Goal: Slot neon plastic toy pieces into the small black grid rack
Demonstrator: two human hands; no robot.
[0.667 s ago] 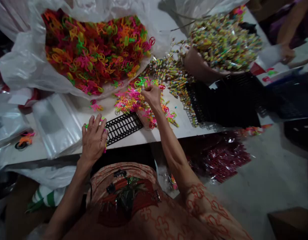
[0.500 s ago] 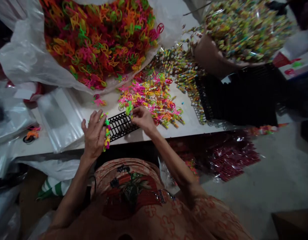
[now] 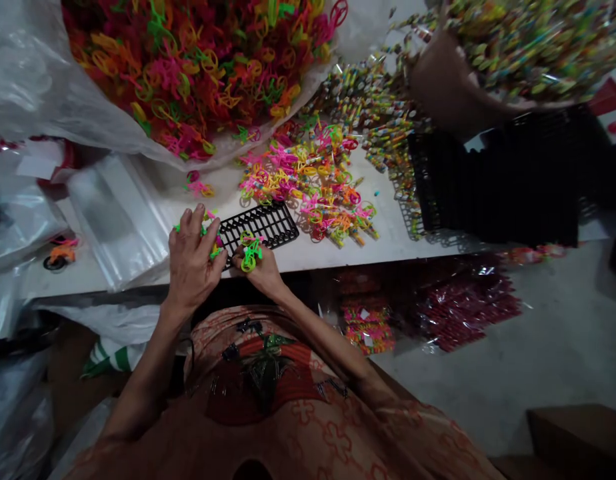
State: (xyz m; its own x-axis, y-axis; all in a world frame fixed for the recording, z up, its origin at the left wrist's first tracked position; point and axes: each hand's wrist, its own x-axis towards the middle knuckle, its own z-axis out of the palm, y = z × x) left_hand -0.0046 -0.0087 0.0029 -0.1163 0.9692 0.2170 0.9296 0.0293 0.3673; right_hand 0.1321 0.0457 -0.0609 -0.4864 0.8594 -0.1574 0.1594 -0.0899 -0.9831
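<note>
1. The left hand [image 3: 191, 257] rests at the near edge of the worktop [image 3: 333, 250], fingers curled loosely over a small cluster of coloured plastic pieces [image 3: 212, 241]. This is a partial grip, not a full fist. Its placement appears to steady the left end of the black grid tray [image 3: 261, 228].
2. The right hand [image 3: 261, 267] is closed in a pinch around a green plastic piece [image 3: 249, 252], held just beside the tray's near edge, close to the left hand. This position would suit fitting pieces together or onto the grid; which one cannot be determined.
3. The black grid tray lies flat near the worktop's near edge, directly in front of the person, within reach of both hands.
4. A loose pile of coloured pieces [image 3: 313, 183] lies just beyond the tray, toward the middle of the worktop, as a ready supply.
5. A large clear bag [image 3: 33, 87] of the same pieces occupies the far left corner as bulk stock.
6. A stack of black trays [image 3: 503, 187] sits at the right edge.
7. Flat clear plastic bags [image 3: 115, 220] lie left of the left hand.
8. No brand, label or legible writing is visible.
</note>
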